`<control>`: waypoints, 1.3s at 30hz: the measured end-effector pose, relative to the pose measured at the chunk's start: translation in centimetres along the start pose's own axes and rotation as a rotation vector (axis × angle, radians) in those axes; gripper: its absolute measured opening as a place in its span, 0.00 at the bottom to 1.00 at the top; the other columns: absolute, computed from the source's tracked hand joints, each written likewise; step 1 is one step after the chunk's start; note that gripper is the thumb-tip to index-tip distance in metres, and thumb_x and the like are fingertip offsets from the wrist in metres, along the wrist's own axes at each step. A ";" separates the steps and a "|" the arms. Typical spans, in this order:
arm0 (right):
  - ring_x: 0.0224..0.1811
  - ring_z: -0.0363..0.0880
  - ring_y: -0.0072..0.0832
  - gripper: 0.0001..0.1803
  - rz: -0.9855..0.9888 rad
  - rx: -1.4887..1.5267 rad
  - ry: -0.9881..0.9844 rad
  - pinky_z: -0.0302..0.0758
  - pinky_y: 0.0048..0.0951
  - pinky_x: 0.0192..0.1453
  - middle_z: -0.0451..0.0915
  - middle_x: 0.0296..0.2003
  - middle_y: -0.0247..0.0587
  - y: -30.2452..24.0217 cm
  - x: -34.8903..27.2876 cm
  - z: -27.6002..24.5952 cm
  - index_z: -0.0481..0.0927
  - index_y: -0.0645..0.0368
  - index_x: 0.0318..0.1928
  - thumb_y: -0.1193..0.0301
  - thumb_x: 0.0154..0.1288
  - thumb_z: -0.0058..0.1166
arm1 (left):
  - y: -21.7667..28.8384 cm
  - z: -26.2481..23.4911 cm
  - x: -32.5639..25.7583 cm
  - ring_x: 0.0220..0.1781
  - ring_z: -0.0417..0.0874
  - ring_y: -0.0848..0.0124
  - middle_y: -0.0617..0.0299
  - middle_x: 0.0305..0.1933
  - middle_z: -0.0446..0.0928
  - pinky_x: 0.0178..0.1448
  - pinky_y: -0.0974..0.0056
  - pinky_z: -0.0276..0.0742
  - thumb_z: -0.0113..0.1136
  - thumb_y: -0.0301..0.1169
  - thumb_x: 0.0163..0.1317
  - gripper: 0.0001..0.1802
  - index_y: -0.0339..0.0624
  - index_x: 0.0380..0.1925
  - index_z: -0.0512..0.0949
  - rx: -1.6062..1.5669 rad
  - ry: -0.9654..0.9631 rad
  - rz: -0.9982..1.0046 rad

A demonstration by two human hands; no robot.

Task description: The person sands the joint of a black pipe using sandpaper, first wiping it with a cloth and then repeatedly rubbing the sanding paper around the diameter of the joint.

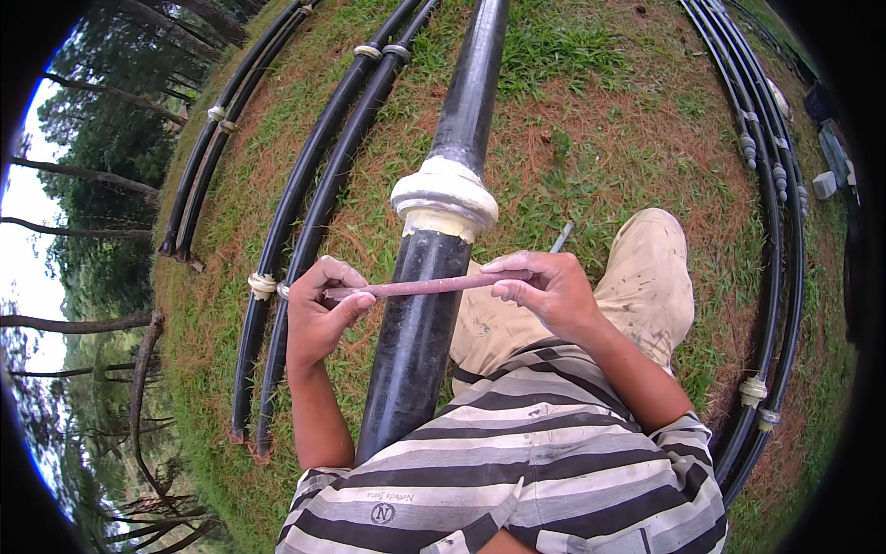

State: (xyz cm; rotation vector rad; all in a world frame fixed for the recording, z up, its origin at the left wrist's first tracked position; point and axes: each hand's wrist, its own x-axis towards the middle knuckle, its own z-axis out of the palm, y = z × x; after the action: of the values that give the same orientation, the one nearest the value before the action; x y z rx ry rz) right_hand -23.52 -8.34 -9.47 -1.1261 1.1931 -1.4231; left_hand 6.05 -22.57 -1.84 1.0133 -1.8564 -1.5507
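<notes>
Grass lies under a thick black pipe (420,342) with a white-wrapped joint (445,198), above which both hands, left hand (318,319) and right hand (544,291), pinch a thin reddish strip (420,286) at its ends; keeping it taut and level probably helps.

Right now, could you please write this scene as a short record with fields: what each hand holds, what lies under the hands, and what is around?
left hand: left hand pinches one end of a thin pinkish-brown strip
right hand: right hand pinches the other end, strip stretched level
under the strip: thick black pipe with a white-coated joint collar
ground: grass with brown needles
left side: thinner black pipes lying in pairs, pale joints
right side: curved bundle of black pipes
person: striped shirt, soiled beige trousers
</notes>
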 end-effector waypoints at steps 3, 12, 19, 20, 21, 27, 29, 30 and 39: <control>0.35 0.84 0.17 0.14 0.125 0.066 -0.012 0.81 0.22 0.40 0.88 0.35 0.35 -1.5 0.0 0.2 0.89 0.65 0.52 0.69 0.74 0.67 | -0.1 0.5 0.0 0.34 0.79 0.81 0.65 0.38 0.81 0.36 0.74 0.72 0.78 0.23 0.62 0.13 0.38 0.40 0.80 0.051 0.047 0.084; 0.32 0.82 0.17 0.13 0.193 -0.033 -0.089 0.80 0.22 0.38 0.86 0.34 0.34 -1.1 -0.1 -0.3 0.87 0.65 0.54 0.71 0.74 0.66 | 0.9 1.4 0.8 0.29 0.81 0.78 0.63 0.33 0.82 0.27 0.75 0.71 0.74 0.32 0.68 0.13 0.38 0.42 0.79 -0.017 0.085 0.059; 0.38 0.88 0.24 0.10 -0.079 -0.256 0.089 0.84 0.27 0.45 0.89 0.37 0.42 -2.8 0.7 -0.6 0.87 0.67 0.49 0.76 0.71 0.68 | 1.0 1.9 3.4 0.32 0.81 0.81 0.64 0.34 0.85 0.34 0.74 0.74 0.72 0.32 0.71 0.12 0.36 0.46 0.84 0.050 0.067 0.002; 0.39 0.90 0.26 0.10 -0.156 -0.322 0.136 0.84 0.28 0.43 0.89 0.38 0.44 -2.9 1.3 -0.9 0.87 0.66 0.48 0.75 0.70 0.69 | 0.9 2.2 4.2 0.34 0.81 0.81 0.64 0.35 0.85 0.36 0.74 0.75 0.73 0.32 0.70 0.12 0.36 0.46 0.84 0.114 0.089 0.067; 0.40 0.91 0.28 0.11 -0.235 -0.387 0.184 0.84 0.29 0.41 0.89 0.39 0.47 -3.0 1.8 -1.1 0.86 0.65 0.48 0.75 0.69 0.70 | 0.8 2.5 5.0 0.34 0.81 0.81 0.64 0.35 0.85 0.36 0.74 0.75 0.73 0.32 0.70 0.12 0.36 0.46 0.84 0.110 0.098 0.065; 0.37 0.91 0.27 0.10 -0.301 -0.574 0.298 0.85 0.26 0.39 0.89 0.39 0.45 -4.4 2.4 -0.9 0.86 0.66 0.47 0.79 0.67 0.70 | -0.5 3.6 9.3 0.35 0.80 0.81 0.67 0.37 0.83 0.37 0.74 0.74 0.75 0.32 0.68 0.11 0.39 0.43 0.82 -0.125 0.120 0.180; 0.37 0.91 0.25 0.09 -0.259 -0.549 0.339 0.84 0.25 0.38 0.90 0.38 0.44 -4.4 1.9 -0.9 0.86 0.65 0.46 0.80 0.67 0.70 | -0.9 4.1 9.5 0.39 0.81 0.80 0.66 0.38 0.83 0.41 0.73 0.76 0.75 0.31 0.67 0.11 0.40 0.42 0.82 -0.136 0.125 0.154; 0.37 0.91 0.24 0.09 -0.305 -0.583 0.340 0.85 0.24 0.38 0.90 0.38 0.43 -4.1 1.9 -0.9 0.85 0.65 0.46 0.80 0.68 0.70 | -1.2 3.9 9.9 0.39 0.81 0.80 0.66 0.37 0.83 0.41 0.73 0.76 0.76 0.31 0.67 0.11 0.39 0.41 0.82 -0.096 0.123 0.183; 0.26 0.84 0.29 0.09 -0.497 -0.741 0.332 0.75 0.29 0.27 0.85 0.30 0.45 -4.1 3.6 0.5 0.85 0.65 0.42 0.82 0.63 0.72 | -2.3 2.7 11.9 0.39 0.77 0.81 0.71 0.36 0.80 0.45 0.72 0.70 0.73 0.30 0.67 0.08 0.42 0.37 0.81 -0.212 0.117 0.214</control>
State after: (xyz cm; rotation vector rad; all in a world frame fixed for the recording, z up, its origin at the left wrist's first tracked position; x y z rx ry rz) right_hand -23.90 -11.57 -5.06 -1.8376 1.8555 -1.6198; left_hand -2.54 -30.74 -5.55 0.7665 -1.6236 -1.4894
